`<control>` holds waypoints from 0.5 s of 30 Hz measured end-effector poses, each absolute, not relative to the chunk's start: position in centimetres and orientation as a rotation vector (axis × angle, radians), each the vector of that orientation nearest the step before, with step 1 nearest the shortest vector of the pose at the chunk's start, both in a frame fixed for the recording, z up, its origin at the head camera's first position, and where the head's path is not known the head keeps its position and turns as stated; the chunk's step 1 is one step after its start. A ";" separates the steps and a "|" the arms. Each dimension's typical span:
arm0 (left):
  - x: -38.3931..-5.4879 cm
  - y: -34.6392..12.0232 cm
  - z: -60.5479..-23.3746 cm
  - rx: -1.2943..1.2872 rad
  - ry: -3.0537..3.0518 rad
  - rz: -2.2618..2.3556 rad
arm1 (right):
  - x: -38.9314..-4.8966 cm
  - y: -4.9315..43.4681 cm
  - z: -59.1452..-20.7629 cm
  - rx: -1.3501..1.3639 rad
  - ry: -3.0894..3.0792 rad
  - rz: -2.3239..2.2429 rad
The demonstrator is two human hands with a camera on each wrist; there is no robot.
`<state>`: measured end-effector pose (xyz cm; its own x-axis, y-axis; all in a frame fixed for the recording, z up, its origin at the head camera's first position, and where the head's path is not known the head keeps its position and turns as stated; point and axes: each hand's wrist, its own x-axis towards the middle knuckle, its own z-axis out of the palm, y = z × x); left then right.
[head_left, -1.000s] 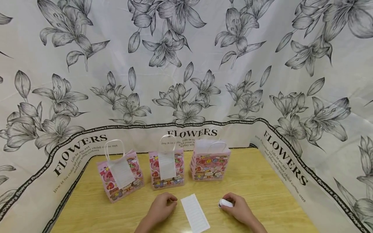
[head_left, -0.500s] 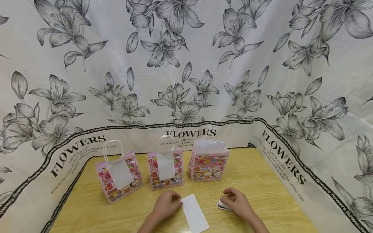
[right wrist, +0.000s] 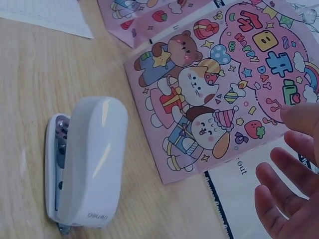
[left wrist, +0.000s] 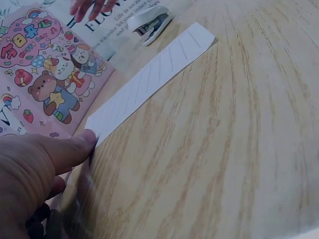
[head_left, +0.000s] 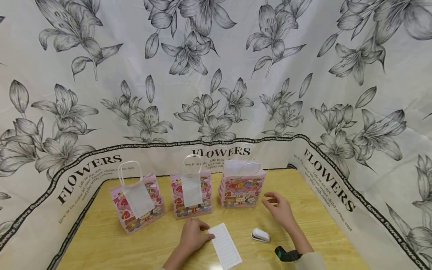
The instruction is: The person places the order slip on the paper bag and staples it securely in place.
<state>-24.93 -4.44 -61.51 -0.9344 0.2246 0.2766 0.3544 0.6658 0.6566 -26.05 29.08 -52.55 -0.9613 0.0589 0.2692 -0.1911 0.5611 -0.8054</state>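
Observation:
My left hand (head_left: 193,236) pinches the corner of a white lined paper strip (head_left: 225,245), its thumb on top. Most of the strip lies flat over the table in front of me. My right hand (head_left: 279,212) is empty, fingers spread and relaxed, beside the right-hand pink gift bag (head_left: 241,192). In the right wrist view, cartoon animals cover the front of this bag (right wrist: 199,94), and the thumb overlaps its printed side. A white stapler (head_left: 260,235) sits on the table between the strip and my right forearm.
Two more pink gift bags stand at the back, one in the middle (head_left: 176,202) and one at the left (head_left: 123,210). Each has a white paper strip hanging down its front and a looped white handle. Flower-printed cloth (head_left: 216,112) walls in the wooden table (head_left: 303,195).
My right hand has let go of the stapler and moved forward to the right-hand bag. My left hand has shifted right and taken hold of the paper strip's corner.

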 end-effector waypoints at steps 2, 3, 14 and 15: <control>-25.0 -4.4 -61.5 -0.464 -2.688 -1.132 | -26.4 29.0 -52.1 0.090 -2.504 1.364; -25.1 -4.3 -61.4 -0.462 -2.678 -1.137 | -26.6 28.9 -52.0 0.074 -2.496 1.367; -25.0 -4.4 -61.6 -0.450 -2.602 -1.291 | -28.5 27.6 -52.3 0.070 -2.321 1.511; -24.9 -4.4 -61.7 -0.451 -2.589 -1.328 | -28.5 27.4 -52.4 0.065 -2.314 1.509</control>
